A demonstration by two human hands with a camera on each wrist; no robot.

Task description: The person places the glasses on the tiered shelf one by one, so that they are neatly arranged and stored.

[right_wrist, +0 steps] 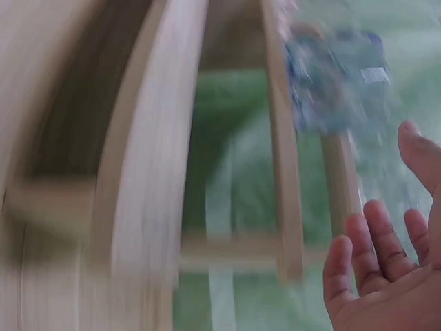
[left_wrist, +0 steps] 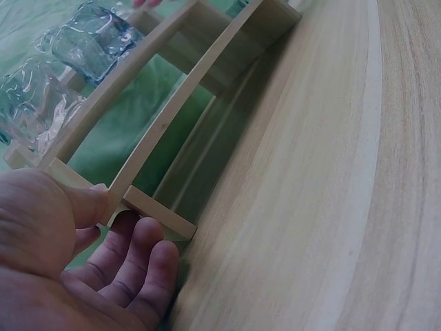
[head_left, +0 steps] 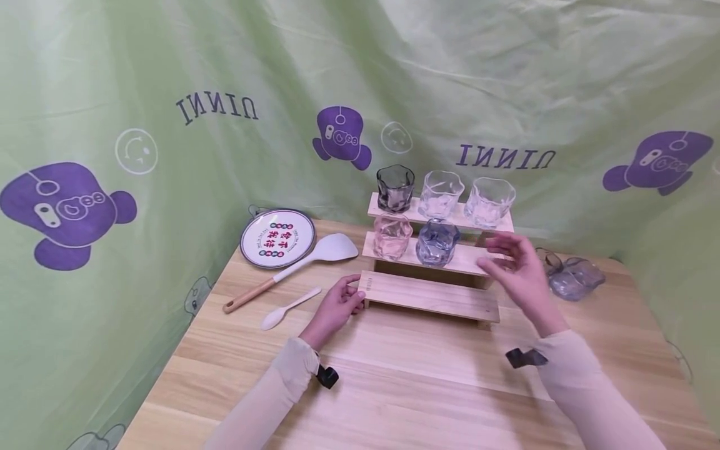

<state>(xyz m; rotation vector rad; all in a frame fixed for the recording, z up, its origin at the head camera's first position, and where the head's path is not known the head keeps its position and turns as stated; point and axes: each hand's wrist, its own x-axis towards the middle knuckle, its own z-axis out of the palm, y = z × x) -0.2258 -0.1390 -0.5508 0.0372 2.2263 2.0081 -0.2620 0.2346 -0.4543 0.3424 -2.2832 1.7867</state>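
Wooden stepped rack [head_left: 430, 294] stands mid-table, glasses on its upper shelves. The left hand [head_left: 337, 306] pinches its left end; the right hand [head_left: 514, 265] hovers with relaxed, spread fingers at the middle shelf's right end.

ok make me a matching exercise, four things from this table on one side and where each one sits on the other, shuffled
Things:
1. dark grey glass
2. pink glass
3. round plate
4. small white spoon

Places:
A. on the table, just left of the left hand
B. top shelf of the wooden rack, left end
C. leaning against the green cloth at the back left
D. middle shelf, left end

Pairs: 1-B, 2-D, 3-C, 4-A
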